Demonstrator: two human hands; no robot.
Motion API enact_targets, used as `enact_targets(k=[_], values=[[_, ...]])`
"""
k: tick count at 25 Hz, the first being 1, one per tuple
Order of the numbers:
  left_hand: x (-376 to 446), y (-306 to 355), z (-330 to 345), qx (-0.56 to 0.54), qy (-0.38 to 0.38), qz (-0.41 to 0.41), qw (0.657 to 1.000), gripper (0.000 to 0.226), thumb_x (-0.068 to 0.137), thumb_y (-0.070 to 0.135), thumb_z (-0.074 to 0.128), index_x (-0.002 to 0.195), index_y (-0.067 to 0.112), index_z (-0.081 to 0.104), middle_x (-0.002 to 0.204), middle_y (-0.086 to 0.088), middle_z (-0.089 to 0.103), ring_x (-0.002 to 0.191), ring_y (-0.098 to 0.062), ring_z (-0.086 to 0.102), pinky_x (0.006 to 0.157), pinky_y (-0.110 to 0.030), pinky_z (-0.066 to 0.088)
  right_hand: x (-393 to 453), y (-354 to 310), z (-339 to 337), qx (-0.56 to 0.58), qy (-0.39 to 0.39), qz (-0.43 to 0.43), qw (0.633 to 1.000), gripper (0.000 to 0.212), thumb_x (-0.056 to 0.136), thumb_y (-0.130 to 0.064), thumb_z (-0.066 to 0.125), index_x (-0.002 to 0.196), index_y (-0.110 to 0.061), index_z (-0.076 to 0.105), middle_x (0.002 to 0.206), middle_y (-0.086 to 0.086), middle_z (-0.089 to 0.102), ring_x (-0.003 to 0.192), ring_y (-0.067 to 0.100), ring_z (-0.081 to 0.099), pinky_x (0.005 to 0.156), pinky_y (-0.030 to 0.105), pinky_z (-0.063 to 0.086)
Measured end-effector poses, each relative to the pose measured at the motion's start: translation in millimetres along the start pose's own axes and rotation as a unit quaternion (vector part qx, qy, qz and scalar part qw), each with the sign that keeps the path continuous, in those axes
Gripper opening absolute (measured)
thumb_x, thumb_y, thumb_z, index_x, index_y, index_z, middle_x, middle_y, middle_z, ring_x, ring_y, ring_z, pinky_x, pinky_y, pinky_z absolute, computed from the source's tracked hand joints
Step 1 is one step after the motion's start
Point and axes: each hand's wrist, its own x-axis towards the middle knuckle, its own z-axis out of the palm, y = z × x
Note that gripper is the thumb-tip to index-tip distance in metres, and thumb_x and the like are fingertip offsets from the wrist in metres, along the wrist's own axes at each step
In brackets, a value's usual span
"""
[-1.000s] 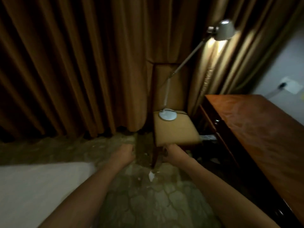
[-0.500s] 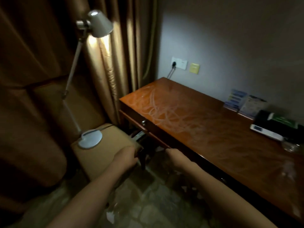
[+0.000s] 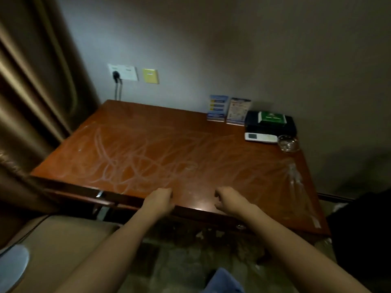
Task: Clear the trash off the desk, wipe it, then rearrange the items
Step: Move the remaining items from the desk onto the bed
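The reddish wooden desk [image 3: 148, 149] fills the middle of the view, its top streaked with pale wipe marks. My left hand [image 3: 158, 200] and my right hand [image 3: 229, 200] hover over its front edge with fingers curled, holding nothing. At the back right stand two small upright cards [image 3: 218, 107] [image 3: 238, 111], a black box with a green packet on top [image 3: 271, 121], a white remote [image 3: 260, 138] and a glass ashtray [image 3: 288, 143]. A clear plastic wrapper [image 3: 295, 176] lies near the desk's right edge.
A tan upholstered stool [image 3: 59, 250] stands at the lower left, carrying the lamp base [image 3: 12, 265]. Brown curtains [image 3: 36, 102] hang on the left. A wall socket with a plugged cable [image 3: 122, 72] sits above the desk. A dark object [image 3: 364, 229] stands at the right.
The view has swung right from the stool and lamp to face the desk. Both hands have left the stool and now hang over the desk's front edge.
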Motion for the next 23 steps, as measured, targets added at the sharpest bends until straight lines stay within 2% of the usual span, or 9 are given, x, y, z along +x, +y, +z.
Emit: enact_targets(k=[3, 8, 13, 17, 20, 23], values=[[65, 32, -17, 0.013, 0.006, 0.021, 1.0, 0.031, 0.092, 0.021, 0.054, 0.121, 0.012, 0.054, 0.114, -0.007, 0.06, 0.099, -0.021, 0.059, 0.08, -0.032, 0.052, 44, 40, -27, -0.006, 0.008, 0.028, 1.0, 0.037, 0.09, -0.02, 0.057, 0.125, -0.009, 0.053, 0.124, 0.012, 0.057, 0.112, 0.026, 0.054, 0.085, 0.031, 0.045], [156, 60, -64, -0.011, 0.044, 0.018, 0.999, 0.026, 0.091, 0.024, 0.054, 0.114, 0.012, 0.056, 0.107, -0.006, 0.061, 0.092, -0.021, 0.06, 0.075, -0.032, 0.052, 119, 81, -100, -0.005, 0.047, 0.042, 0.998, 0.034, 0.089, -0.018, 0.06, 0.121, -0.009, 0.054, 0.121, 0.011, 0.057, 0.106, 0.024, 0.057, 0.083, 0.03, 0.047], [258, 59, -130, -0.037, 0.06, 0.032, 0.997, 0.035, 0.088, 0.028, 0.058, 0.12, 0.015, 0.054, 0.118, -0.006, 0.06, 0.103, -0.022, 0.059, 0.086, -0.034, 0.051, 202, 103, -176, 0.007, 0.105, 0.057, 0.993, 0.033, 0.087, -0.019, 0.063, 0.118, -0.013, 0.055, 0.121, 0.006, 0.057, 0.107, 0.02, 0.056, 0.089, 0.03, 0.047], [341, 68, -178, -0.048, 0.082, 0.05, 0.994, 0.053, 0.085, 0.029, 0.062, 0.132, 0.015, 0.044, 0.13, -0.008, 0.051, 0.118, -0.023, 0.05, 0.095, -0.033, 0.043, 258, 117, -222, 0.014, 0.143, 0.073, 0.987, 0.037, 0.086, -0.019, 0.064, 0.121, -0.01, 0.054, 0.125, 0.009, 0.055, 0.11, 0.023, 0.054, 0.09, 0.032, 0.047], [407, 81, -209, -0.12, 0.116, 0.078, 0.983, 0.061, 0.084, 0.029, 0.064, 0.137, 0.013, 0.038, 0.134, -0.01, 0.046, 0.123, -0.025, 0.044, 0.098, -0.038, 0.043, 304, 136, -253, -0.017, 0.164, 0.097, 0.982, 0.047, 0.087, -0.024, 0.064, 0.128, -0.009, 0.049, 0.133, 0.01, 0.047, 0.121, 0.025, 0.044, 0.099, 0.035, 0.041], [462, 89, -216, -0.189, 0.118, 0.087, 0.971, 0.066, 0.082, 0.025, 0.07, 0.137, 0.013, 0.038, 0.136, -0.01, 0.044, 0.124, -0.024, 0.043, 0.097, -0.035, 0.041, 340, 156, -269, -0.051, 0.202, 0.142, 0.968, 0.056, 0.085, -0.029, 0.066, 0.133, -0.01, 0.043, 0.135, 0.011, 0.043, 0.126, 0.028, 0.037, 0.102, 0.038, 0.036]])
